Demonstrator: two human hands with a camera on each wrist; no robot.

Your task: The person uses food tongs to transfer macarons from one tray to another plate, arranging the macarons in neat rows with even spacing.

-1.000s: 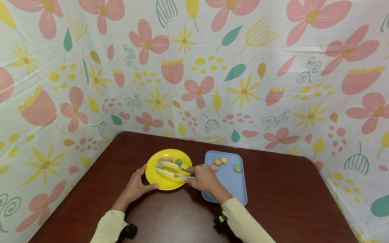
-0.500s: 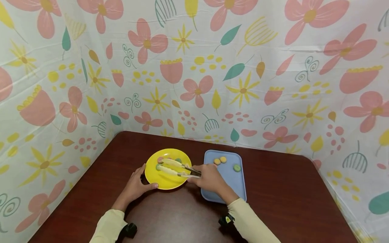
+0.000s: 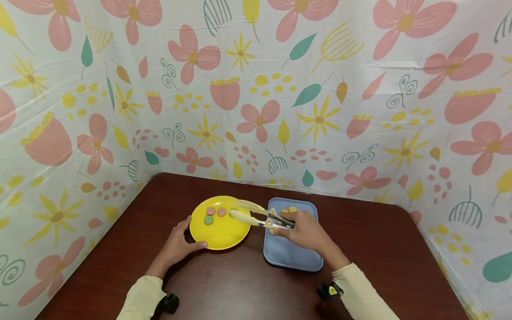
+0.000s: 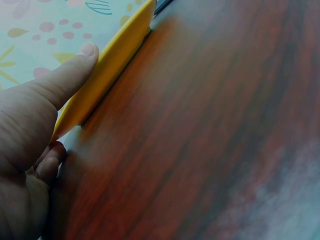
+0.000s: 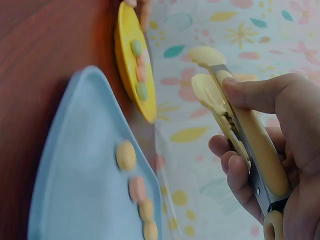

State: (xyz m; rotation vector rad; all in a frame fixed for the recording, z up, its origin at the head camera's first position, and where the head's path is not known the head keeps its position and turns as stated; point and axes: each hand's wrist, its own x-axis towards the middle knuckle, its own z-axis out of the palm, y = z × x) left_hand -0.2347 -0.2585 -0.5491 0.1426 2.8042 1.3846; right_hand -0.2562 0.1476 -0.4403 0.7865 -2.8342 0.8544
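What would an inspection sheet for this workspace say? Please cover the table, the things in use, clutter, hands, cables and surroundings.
Surface: dark reddish-brown table, with a glossy sheen.
Things in use: yellow plate bearing two pink and two green round pieces; blue tray bearing at least three yellow pieces and one pink piece, the rest partly hidden.
Clutter: nothing seen.
Left hand: holds the plate's edge.
Right hand: grips tongs; their tips are apart, nothing seen between them.
Cables: nothing seen.
Surroundings: flower-patterned sheet behind the table and along its sides.
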